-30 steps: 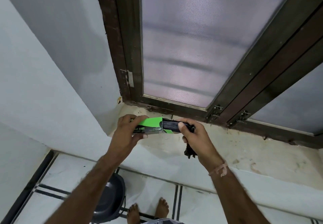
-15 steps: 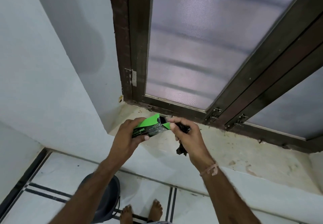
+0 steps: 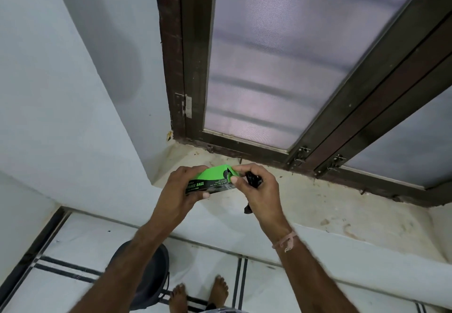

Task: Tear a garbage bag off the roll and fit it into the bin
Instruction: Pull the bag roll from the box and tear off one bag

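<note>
A green and black box (image 3: 211, 182) marked "BAGS" is held in the air over a pale, stained window ledge (image 3: 330, 205). The box is gripped at its left end by the left hand (image 3: 182, 190), with the fingers curled over the top and the thumb pressed on the front. The open right end of the box is pinched by the thumb and first finger of the right hand (image 3: 256, 190). A crumpled black garbage bag (image 3: 254, 180) is also kept in that same hand, tucked under the curled fingers, and a dark end of it (image 3: 247, 209) can be seen hanging below the palm. A thin pink band (image 3: 285, 240) is worn on the right wrist. A dark round bin (image 3: 149, 281) is seen on the white tiled floor (image 3: 73, 251) below, partly hidden by the left arm. Two bare feet (image 3: 199, 295) are seen just beside it. A brown framed window (image 3: 281, 68) with cloudy glass is set behind the ledge.
</note>
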